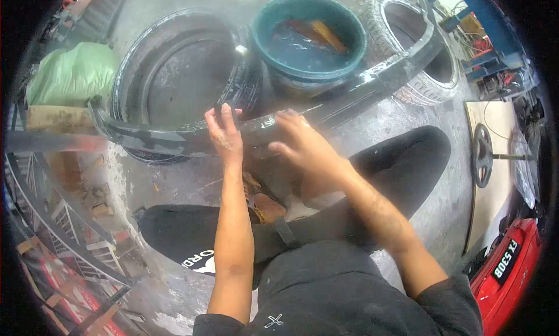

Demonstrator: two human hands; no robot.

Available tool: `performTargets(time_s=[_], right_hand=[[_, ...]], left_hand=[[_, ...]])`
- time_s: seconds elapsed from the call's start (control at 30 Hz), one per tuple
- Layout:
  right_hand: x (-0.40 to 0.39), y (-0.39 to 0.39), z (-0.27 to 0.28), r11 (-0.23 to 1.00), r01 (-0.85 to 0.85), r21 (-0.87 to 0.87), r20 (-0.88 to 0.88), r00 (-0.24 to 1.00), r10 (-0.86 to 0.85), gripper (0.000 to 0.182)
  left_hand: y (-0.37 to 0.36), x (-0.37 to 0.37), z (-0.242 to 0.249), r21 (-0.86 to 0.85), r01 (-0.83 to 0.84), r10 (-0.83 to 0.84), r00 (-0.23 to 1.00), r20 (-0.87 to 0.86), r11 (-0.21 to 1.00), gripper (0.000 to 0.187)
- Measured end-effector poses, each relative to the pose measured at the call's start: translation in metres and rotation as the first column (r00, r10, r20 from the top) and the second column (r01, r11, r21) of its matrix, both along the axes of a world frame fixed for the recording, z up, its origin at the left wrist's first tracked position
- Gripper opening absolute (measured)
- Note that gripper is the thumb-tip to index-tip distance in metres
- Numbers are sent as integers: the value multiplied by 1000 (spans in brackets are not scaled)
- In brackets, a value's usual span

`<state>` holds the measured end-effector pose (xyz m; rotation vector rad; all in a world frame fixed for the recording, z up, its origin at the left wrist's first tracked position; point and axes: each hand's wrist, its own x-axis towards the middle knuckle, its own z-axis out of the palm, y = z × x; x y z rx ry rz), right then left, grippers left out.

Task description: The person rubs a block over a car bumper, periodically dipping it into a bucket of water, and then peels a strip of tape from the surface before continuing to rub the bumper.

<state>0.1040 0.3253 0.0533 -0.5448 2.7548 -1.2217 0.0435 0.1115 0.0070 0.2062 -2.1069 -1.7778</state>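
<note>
A long, curved black bumper lip (349,106) lies wet and shiny across my front, over two tyres. My left hand (226,135) is closed at its middle, fingers reaching over the far edge. To its right, my right hand (300,138) is over the lip's surface, slightly blurred, fingers stretched out and thumb apart. Small pale marks show on the lip between both hands. Just beyond stands a teal bucket (260,51) of water with brownish pieces in it.
One tyre (131,62) lies at the left, another tyre (402,94) at the right. A green bag (73,74) sits far left. On the right are a board with a black steering-wheel-like ring (482,155) and a red panel (512,278) with a number plate.
</note>
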Motion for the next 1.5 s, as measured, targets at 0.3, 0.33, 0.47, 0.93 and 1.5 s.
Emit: performTargets(time_s=[0.3, 0.33, 0.47, 0.93, 1.5], right_hand=[[26, 38, -95, -137, 925, -355, 934, 356, -12, 114], [15, 35, -83, -146, 923, -357, 933, 359, -12, 114], [-19, 19, -72, -412, 725, -552, 790, 613, 21, 94], [-34, 13, -95, -630, 656, -416, 773, 620, 136, 48], [-38, 18, -96, -645, 656, -392, 835, 547, 49, 39]], left_hand=[[3, 4, -5, -99, 34, -35, 999, -15, 994, 37], [2, 6, -1, -91, 73, -73, 997, 7, 993, 37], [15, 2, 11, -212, 160, -160, 987, 17, 964, 33], [77, -45, 18, -727, 509, -625, 768, 142, 461, 26], [50, -24, 35, -738, 573, -506, 782, 363, 356, 26]])
